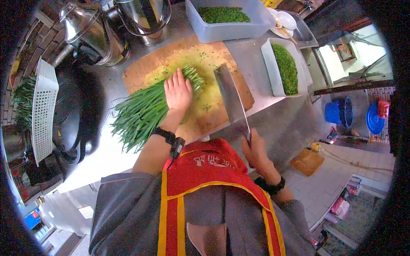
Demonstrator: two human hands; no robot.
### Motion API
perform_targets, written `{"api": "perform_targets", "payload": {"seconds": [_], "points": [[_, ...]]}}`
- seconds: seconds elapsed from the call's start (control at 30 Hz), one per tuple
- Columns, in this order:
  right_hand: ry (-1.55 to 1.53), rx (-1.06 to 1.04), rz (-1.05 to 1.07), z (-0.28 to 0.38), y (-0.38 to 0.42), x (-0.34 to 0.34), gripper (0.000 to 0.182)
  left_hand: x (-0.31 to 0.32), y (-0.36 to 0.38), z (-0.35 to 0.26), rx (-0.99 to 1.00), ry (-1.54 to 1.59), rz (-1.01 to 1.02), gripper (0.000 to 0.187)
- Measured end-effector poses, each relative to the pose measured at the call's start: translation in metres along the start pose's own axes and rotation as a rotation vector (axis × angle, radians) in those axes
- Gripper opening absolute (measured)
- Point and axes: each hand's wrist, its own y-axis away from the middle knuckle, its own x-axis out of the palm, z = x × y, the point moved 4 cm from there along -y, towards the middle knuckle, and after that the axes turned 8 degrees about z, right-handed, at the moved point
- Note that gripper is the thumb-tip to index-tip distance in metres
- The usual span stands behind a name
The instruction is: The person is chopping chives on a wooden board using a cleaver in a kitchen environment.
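Note:
My left hand (pixel 177 91) lies flat with its fingers stretched over a thick bunch of garlic chives (pixel 145 100), near the cut ends. The long green leaves fan out to the lower left, past the edge of the wooden cutting board (pixel 139 77). Gripped by its handle in my right hand (pixel 258 152) is a cleaver (pixel 232 94). Its broad blade is over the right part of the board, apart from the chives. Small green bits and a yellow-green stain cover the board's middle.
Behind the board stands a large plastic tub (pixel 222 33) with chopped greens; a smaller white container (pixel 273 81) of them is at right. Metal pots (pixel 141 25) stand at back left. A white perforated basket (pixel 44 111) with long greens tilts at far left, beside a black pan (pixel 68 115).

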Motion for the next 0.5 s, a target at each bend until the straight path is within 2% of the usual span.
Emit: {"api": "perform_targets", "payload": {"seconds": [0.1,0.23,0.37,0.5], "points": [[0.089,-0.050,-0.013,0.036,-0.038,-0.006,0.023,0.003,-0.002,0.002,-0.002,-0.013,-0.027,0.045],[0.177,-0.082,0.061,0.053,-0.060,0.010,0.025,0.005,-0.004,0.004,-0.043,0.041,0.090,0.044],[0.244,-0.113,0.087,0.053,-0.068,0.024,0.026,0.001,-0.004,0.005,-0.020,0.051,0.069,0.041],[0.261,-0.058,0.161,0.057,-0.073,0.025,0.027,0.003,-0.005,0.006,0.008,0.052,0.029,0.038]]}}
